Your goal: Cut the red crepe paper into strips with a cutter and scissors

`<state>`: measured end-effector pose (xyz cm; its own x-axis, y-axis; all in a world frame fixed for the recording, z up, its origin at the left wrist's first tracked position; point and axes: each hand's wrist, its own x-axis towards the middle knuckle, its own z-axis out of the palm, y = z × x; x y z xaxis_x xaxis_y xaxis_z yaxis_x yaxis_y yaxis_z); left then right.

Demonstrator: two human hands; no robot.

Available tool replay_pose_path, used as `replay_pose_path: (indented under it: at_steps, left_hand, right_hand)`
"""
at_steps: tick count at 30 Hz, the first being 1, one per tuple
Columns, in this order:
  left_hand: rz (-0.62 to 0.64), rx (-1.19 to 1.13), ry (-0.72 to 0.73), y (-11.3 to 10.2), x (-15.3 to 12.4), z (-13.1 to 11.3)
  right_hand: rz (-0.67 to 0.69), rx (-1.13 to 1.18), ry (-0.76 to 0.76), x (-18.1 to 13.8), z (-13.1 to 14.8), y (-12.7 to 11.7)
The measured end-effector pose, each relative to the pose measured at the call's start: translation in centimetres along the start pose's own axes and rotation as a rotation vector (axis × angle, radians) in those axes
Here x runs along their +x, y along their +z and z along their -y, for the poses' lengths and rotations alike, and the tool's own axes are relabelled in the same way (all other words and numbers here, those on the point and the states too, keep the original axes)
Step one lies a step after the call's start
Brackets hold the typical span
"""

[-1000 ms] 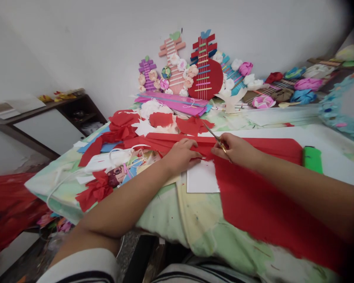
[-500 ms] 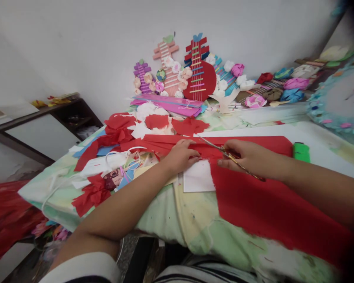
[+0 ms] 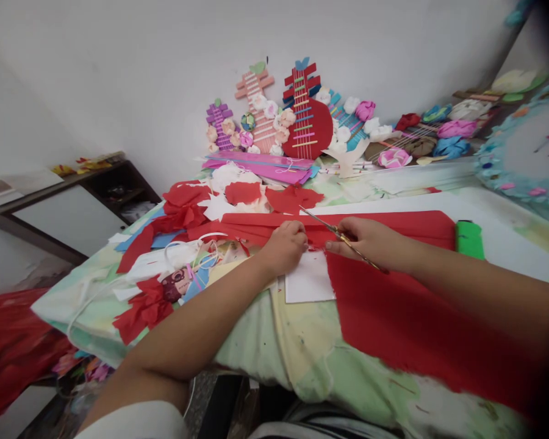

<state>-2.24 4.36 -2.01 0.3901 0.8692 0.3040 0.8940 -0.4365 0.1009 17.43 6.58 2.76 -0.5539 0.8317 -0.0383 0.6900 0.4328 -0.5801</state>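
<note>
A large sheet of red crepe paper (image 3: 393, 311) lies across the table in front of me. My right hand (image 3: 370, 242) grips thin gold-handled scissors (image 3: 333, 230) whose blades point up and left over the paper's cut edge. My left hand (image 3: 286, 245) is curled, its fingers pressing and pinching the red paper strip just left of the blades. A white card (image 3: 308, 281) lies under the paper's edge below both hands.
A green lighter (image 3: 469, 239) sits on the paper at the right. Red paper scraps (image 3: 187, 201), white cut-outs and ribbon lie at the left. Paper guitars (image 3: 308, 119) and paper flowers lean on the back wall. A dark side table (image 3: 73, 183) stands far left.
My right hand pulled the scissors back to the right, then brought them forward to the cut again. My left hand stayed on the paper. The view shifted slightly.
</note>
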Motion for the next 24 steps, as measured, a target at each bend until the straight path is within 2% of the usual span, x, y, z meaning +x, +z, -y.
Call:
replay_pose_path:
  at_steps: [4,11,15,20,24]
  left_hand:
    - [-0.018,-0.024,-0.041,-0.4,0.0,0.1]
    - [0.073,-0.055,0.081,-1.0,0.0,-0.1]
    - [0.081,-0.041,0.096,-0.9,0.3,-0.5]
    - [0.087,0.017,0.067,-0.4,0.5,-1.2]
    - [0.054,0.041,-0.023,-0.7,0.5,-1.3]
  right_hand:
    - [0.01,0.03,0.02,0.2,-0.4,-0.1]
    - [0.024,0.122,0.048,0.1,-1.1,-0.2]
    - [0.029,0.145,0.019,0.1,-1.3,-0.1]
    - [0.024,0.164,-0.003,0.1,-1.5,0.1]
    - [0.012,0.148,0.04,-0.2,-1.3,-0.2]
